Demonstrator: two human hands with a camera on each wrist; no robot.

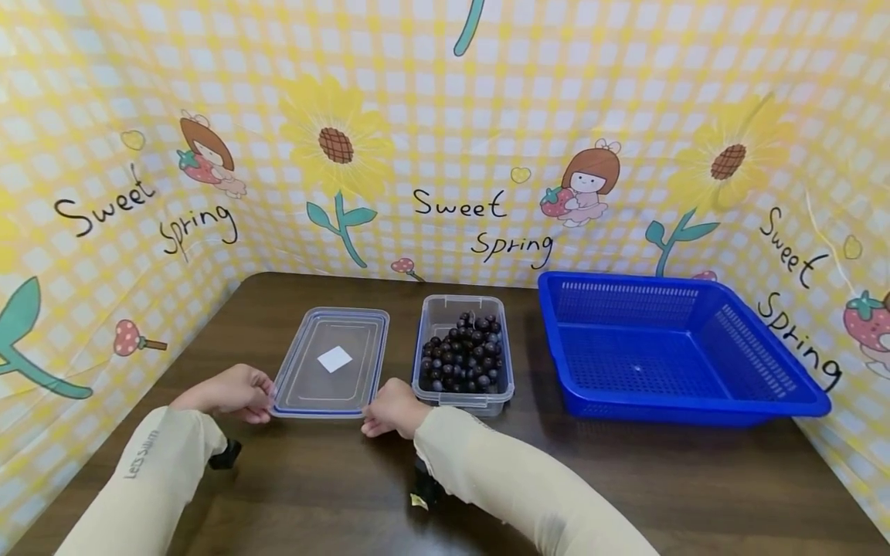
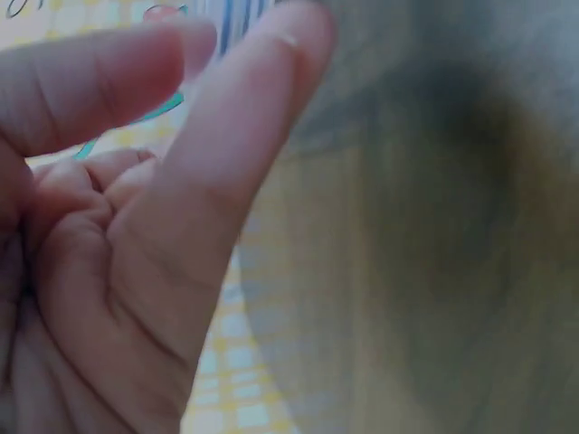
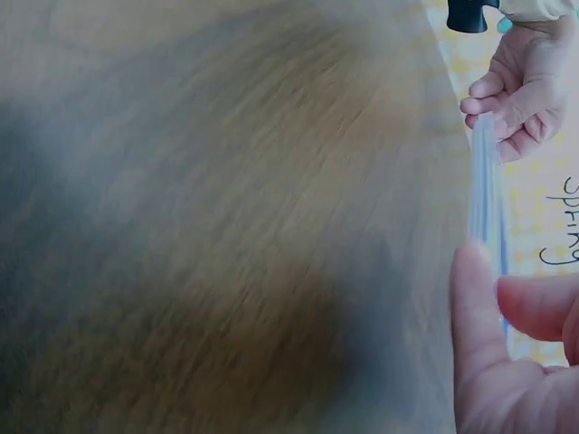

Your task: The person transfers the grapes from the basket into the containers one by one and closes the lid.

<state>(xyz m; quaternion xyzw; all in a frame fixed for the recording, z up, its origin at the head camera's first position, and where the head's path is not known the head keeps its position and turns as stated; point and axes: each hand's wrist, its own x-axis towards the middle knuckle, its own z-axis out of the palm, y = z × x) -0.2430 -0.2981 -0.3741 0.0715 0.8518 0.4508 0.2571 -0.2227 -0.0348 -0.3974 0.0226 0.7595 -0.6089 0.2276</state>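
Observation:
A clear plastic lid (image 1: 361,378) with a blue seal and a white square label lies flat in front of me. My left hand (image 1: 232,392) pinches its near left corner between thumb and fingers. At the near right corner, my right hand (image 1: 395,409) pinches the rim. The right wrist view shows the lid (image 3: 486,190) edge-on, with a hand at each end. Only a sliver of the lid (image 2: 237,23) appears behind the left fingertips in the left wrist view. Just right of the lid stands a clear container (image 1: 462,400) holding many dark grapes (image 1: 462,355).
A large blue plastic basket (image 1: 684,413) with slotted sides stands to the right on the brown wooden table (image 1: 313,494). A yellow checked cloth (image 1: 445,116) with printed flowers hangs behind and along both sides.

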